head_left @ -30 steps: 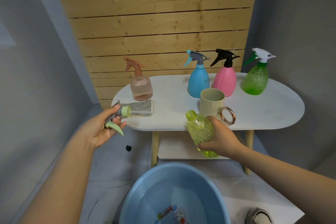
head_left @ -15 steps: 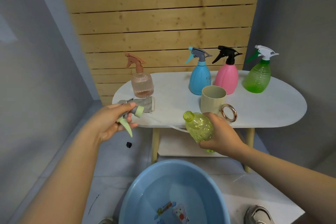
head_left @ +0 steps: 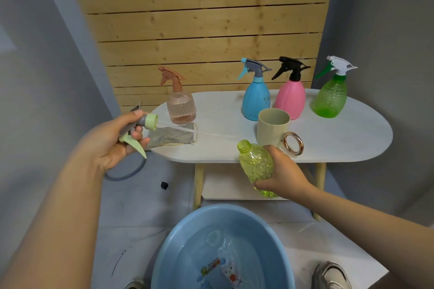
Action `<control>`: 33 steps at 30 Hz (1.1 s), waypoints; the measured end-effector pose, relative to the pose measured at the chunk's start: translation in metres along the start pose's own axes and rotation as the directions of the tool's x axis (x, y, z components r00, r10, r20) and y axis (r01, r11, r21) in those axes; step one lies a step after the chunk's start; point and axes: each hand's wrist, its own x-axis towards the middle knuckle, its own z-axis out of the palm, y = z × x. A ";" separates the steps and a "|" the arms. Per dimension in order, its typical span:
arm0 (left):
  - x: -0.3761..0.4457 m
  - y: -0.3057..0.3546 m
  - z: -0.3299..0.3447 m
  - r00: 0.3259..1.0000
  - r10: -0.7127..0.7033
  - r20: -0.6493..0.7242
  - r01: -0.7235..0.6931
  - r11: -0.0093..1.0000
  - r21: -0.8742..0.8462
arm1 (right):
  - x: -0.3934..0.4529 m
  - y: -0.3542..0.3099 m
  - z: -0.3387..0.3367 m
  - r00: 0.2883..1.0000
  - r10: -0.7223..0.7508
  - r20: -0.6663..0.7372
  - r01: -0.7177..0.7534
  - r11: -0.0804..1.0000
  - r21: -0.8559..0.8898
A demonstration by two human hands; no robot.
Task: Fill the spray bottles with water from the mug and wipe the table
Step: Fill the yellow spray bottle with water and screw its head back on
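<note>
Right hand [head_left: 280, 171]: fingers curled round the belly of the yellow-green bottle [head_left: 257, 166], neck open and tilted up-left, held just off the near edge of the table [head_left: 340, 145], above the blue basin [head_left: 178, 237]. Left hand [head_left: 112, 143]: fingers wrapped round the spray head [head_left: 141, 129], pale green collar pointing right toward the bottle, clear dip tube trailing across the grey cloth [head_left: 171, 136] toward the mug.

Between the two hands: a wide gap, cap and bottle well apart. Just beyond the right hand, on the table: the cream mug [head_left: 272, 128], upright, ring handle toward the viewer; contents not visible from here. Water visible in the basin below.

Progress, as a judgement: early to middle. One bottle uncapped and in hand, apparently ready for filling or recapping; fill level hard to tell through the ribbed plastic. Four others capped and standing: peach bottle [head_left: 180, 105] at the left with some liquid at the bottom, blue bottle [head_left: 256, 98], pink bottle [head_left: 290, 98], green bottle [head_left: 330, 98] along the back. Cloth lying folded and untouched at the left end, so wiping not yet begun.
</note>
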 end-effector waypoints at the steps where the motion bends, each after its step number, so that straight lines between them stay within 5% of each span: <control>1: 0.000 -0.001 0.002 1.000 0.000 0.003 0.000 1.000 0.004 | 0.000 0.000 0.000 1.000 0.001 0.000 -0.001 1.000 0.001; 33: -0.001 -0.007 0.014 0.997 -0.068 0.028 0.064 0.988 0.143 | -0.005 -0.004 -0.002 1.000 -0.011 0.021 0.012 0.999 -0.048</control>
